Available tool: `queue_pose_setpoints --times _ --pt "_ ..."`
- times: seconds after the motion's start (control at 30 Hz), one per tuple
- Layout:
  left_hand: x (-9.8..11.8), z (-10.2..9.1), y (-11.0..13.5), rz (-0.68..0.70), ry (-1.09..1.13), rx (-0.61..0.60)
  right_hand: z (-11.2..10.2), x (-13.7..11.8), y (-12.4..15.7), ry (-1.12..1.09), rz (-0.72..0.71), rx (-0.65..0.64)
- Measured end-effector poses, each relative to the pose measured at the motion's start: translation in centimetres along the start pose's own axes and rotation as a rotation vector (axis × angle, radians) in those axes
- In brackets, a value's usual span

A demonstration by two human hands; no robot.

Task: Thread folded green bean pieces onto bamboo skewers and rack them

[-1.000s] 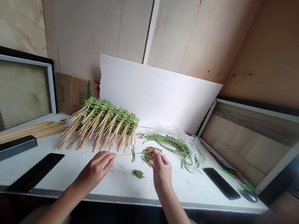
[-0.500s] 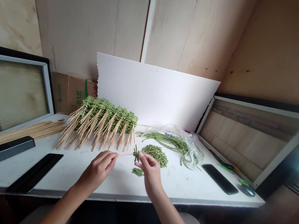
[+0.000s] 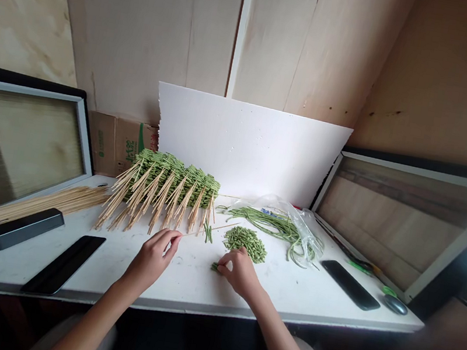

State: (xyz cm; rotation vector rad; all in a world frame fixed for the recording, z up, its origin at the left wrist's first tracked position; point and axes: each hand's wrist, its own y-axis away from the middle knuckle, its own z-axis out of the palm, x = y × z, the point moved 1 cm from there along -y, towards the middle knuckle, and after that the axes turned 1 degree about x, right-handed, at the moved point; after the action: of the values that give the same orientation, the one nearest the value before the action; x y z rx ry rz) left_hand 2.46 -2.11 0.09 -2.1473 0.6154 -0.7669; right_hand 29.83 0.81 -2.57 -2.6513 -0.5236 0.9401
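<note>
Left fingers [image 3: 171, 235] pinched a skewer [image 3: 225, 226]; right fingers [image 3: 232, 259] touched a small bunch of cut beans [image 3: 214, 266].
We held the skewer above the bench [image 3: 180, 285], probably leaving its far length and threaded bean pieces [image 3: 208, 233] free; the bunch lay near the pile [image 3: 246, 241], likely for easy reach. Whether our right fingers gripped, we couldn't tell.

cardboard box [image 3: 101, 145] beside white panel [image 3: 249, 145]
</note>
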Motion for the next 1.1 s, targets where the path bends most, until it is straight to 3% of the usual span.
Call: queue_pose_setpoints --times 0.2,0.37,0.6,0.77,1.1 --pt "0.2 0.0 0.1 0.006 0.015 -0.028 0.8 0.3 -0.1 -0.048 0.024 0.036" --pt "0.3 0.2 0.1 0.016 0.021 -0.040 0.1 0.8 -0.8 -0.249 -0.005 0.161" --pt "0.4 0.0 0.0 0.011 0.034 -0.045 -3.4 0.7 -1.9 -0.910 0.274 0.165" --pt "0.5 -0.1 0.0 0.020 0.040 -0.043 -4.2 0.1 -1.9 -1.312 0.344 0.192" --pt "0.6 -0.3 -0.2 0.029 0.040 -0.063 -4.4 -0.3 -1.8 -1.503 0.323 0.090"
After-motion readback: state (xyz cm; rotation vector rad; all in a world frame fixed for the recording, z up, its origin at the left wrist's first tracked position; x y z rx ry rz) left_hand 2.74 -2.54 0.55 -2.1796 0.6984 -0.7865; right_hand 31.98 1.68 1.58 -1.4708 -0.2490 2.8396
